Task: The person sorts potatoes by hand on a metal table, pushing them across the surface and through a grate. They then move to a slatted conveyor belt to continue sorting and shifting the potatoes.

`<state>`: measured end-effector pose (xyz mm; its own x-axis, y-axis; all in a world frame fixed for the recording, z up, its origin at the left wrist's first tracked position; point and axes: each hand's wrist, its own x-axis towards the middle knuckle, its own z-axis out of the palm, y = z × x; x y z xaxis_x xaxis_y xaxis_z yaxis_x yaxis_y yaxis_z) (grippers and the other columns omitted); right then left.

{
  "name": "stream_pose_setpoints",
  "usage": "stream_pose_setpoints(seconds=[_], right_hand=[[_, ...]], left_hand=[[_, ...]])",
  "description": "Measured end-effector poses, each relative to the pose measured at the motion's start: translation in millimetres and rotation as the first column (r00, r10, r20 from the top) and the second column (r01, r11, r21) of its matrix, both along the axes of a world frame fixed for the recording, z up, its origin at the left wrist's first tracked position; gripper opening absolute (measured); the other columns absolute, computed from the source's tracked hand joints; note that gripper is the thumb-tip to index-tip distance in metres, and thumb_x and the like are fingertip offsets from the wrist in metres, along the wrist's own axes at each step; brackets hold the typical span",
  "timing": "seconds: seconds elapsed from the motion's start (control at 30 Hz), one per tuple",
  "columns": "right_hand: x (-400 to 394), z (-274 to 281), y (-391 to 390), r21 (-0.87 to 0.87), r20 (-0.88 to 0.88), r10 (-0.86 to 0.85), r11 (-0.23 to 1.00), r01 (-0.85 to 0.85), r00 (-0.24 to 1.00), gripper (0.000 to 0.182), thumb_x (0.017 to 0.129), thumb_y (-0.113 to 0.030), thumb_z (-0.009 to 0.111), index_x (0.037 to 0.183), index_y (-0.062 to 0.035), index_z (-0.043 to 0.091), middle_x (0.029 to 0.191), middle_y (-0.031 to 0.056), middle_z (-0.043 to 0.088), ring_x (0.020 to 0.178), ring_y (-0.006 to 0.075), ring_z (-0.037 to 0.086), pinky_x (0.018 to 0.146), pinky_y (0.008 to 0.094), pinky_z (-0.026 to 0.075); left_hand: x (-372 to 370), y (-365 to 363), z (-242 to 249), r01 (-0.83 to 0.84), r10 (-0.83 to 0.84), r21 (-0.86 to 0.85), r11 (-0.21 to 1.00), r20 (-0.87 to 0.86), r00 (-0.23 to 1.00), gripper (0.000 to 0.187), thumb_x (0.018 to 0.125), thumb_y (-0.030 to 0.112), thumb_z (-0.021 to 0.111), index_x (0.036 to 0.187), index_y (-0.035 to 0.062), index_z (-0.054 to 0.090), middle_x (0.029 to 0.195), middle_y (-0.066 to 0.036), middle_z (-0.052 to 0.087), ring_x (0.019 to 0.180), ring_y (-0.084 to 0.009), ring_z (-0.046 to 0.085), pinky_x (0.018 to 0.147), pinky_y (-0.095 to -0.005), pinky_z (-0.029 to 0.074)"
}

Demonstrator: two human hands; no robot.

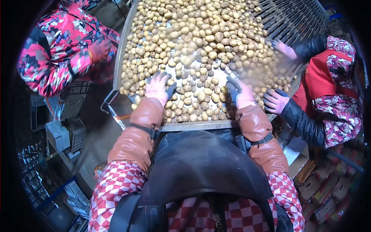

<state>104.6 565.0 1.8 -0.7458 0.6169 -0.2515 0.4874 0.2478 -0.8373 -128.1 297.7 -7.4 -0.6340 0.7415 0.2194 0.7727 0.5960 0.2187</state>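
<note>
Many potatoes [201, 31] cover a metal-edged sorting table [201, 125]. My left hand [159, 88], in a pink glove with dark fingertips, rests among potatoes near the table's front left, its fingers spread. On the front right, my right hand [240, 92], gloved alike, has its fingers extended at the edge of the potatoes. Several potatoes [197, 92] lie between my two hands, with bits of pale table surface showing behind them. Neither hand is seen wrapped round a potato.
A co-worker [336, 89] on the right reaches both gloved hands to the table. Another person [65, 46] stands at the left edge. A slatted grate [293, 19] is at the back right, a crate [75, 133] at lower left, cardboard boxes [324, 185] at lower right.
</note>
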Motion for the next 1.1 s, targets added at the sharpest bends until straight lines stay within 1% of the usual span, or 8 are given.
stream_pose_setpoints(seconds=[0.1, 0.33, 0.4, 0.53, 0.77, 0.87, 0.97, 1.1], right_hand=[[-42, 3, 9, 0.153, -0.245, 0.097, 0.986, -0.061, 0.965, 0.038, 0.095, -0.022, 0.065, 0.132, -0.0148, 0.068, 0.121, 0.0162, 0.072, 0.111, 0.0293, 0.069, 0.097, 0.0359, 0.053], [-152, 27, -27, 0.406, 0.151, 0.383, 0.817, -0.41, 0.912, 0.051, 0.095, -0.027, 0.066, 0.144, -0.0186, 0.055, 0.136, 0.0141, 0.063, 0.123, 0.0312, 0.062, 0.104, 0.0399, 0.049], [-170, 33, -39, 0.306, 0.419, 0.425, 0.766, -0.566, 0.802, 0.051, 0.096, -0.022, 0.06, 0.147, -0.0191, 0.05, 0.147, 0.0164, 0.053, 0.13, 0.0354, 0.056, 0.11, 0.0414, 0.045], [-188, -3, -33, 0.388, 0.452, 0.324, 0.768, -0.51, 0.831, 0.032, 0.092, -0.023, 0.061, 0.122, -0.018, 0.067, 0.115, 0.0178, 0.07, 0.11, 0.0369, 0.066, 0.094, 0.047, 0.053], [-125, 57, -20, 0.107, 0.652, 0.289, 0.88, -0.463, 0.701, 0.039, 0.093, -0.034, 0.06, 0.12, -0.0094, 0.072, 0.119, 0.0196, 0.071, 0.114, 0.0371, 0.067, 0.097, 0.0459, 0.053], [-98, 60, -22, 0.255, 0.727, 0.313, 0.703, -0.663, 0.611, 0.035, 0.094, -0.03, 0.063, 0.116, -0.0052, 0.071, 0.101, 0.0204, 0.074, 0.092, 0.0312, 0.073, 0.081, 0.0422, 0.058], [-76, 51, -13, 0.241, 0.74, 0.334, 0.679, -0.693, 0.585, 0.032, 0.095, -0.029, 0.064, 0.114, -0.005, 0.072, 0.094, 0.0175, 0.073, 0.082, 0.028, 0.071, 0.074, 0.0395, 0.056], [-30, 7, 15, 0.124, 0.509, 0.482, 0.779, -0.615, 0.713, 0.028, 0.096, -0.028, 0.064, 0.11, -0.0048, 0.072, 0.084, 0.0137, 0.071, 0.069, 0.0237, 0.068, 0.064, 0.0358, 0.054]], left_hand=[[7, -24, 2, -0.165, 0.167, -0.027, 0.986, 0.093, 0.982, 0.044, 0.088, 0.042, 0.073, 0.123, 0.0159, 0.067, 0.134, -0.01, 0.062, 0.137, -0.033, 0.047, 0.113, -0.049, 0.036], [48, -65, 12, -0.312, 0.312, 0.025, 0.95, -0.008, 0.95, 0.059, 0.084, 0.035, 0.078, 0.136, 0.0148, 0.059, 0.143, -0.015, 0.054, 0.136, -0.0405, 0.045, 0.114, -0.0553, 0.034], [66, -57, 30, -0.113, 0.111, 0.038, 0.993, 0.053, 0.992, 0.066, 0.081, 0.035, 0.078, 0.14, 0.0151, 0.056, 0.144, -0.015, 0.051, 0.137, -0.0432, 0.042, 0.114, -0.0584, 0.032], [75, -37, 25, 0.299, -0.284, -0.13, 0.945, 0.121, 0.951, 0.061, 0.079, 0.045, 0.077, 0.132, 0.0194, 0.061, 0.142, -0.014, 0.051, 0.135, -0.0414, 0.044, 0.111, -0.0641, 0.031], [-7, -25, -2, 0.031, -0.068, 0.143, 0.989, 0.268, 0.961, 0.048, 0.094, 0.039, 0.068, 0.135, 0.0136, 0.062, 0.136, -0.015, 0.062, 0.132, -0.0336, 0.053, 0.114, -0.0445, 0.039], [-28, 8, 70, -0.325, 0.252, -0.081, 0.942, 0.812, 0.527, 0.043, 0.106, 0.034, 0.051, 0.137, 0.0059, 0.061, 0.131, -0.016, 0.066, 0.123, -0.0238, 0.06, 0.107, -0.0346, 0.044], [-73, 1, 26, -0.32, 0.041, 0.264, 0.91, 0.712, 0.701, 0.051, 0.103, 0.043, 0.051, 0.136, 0.0047, 0.061, 0.12, -0.013, 0.071, 0.109, -0.0192, 0.065, 0.096, -0.0306, 0.049], [-56, 23, 62, -0.529, -0.24, 0.475, 0.703, 0.859, 0.452, 0.05, 0.106, 0.04, 0.048, 0.136, 0.0028, 0.062, 0.126, -0.013, 0.069, 0.115, -0.0199, 0.064, 0.098, -0.0331, 0.05]])
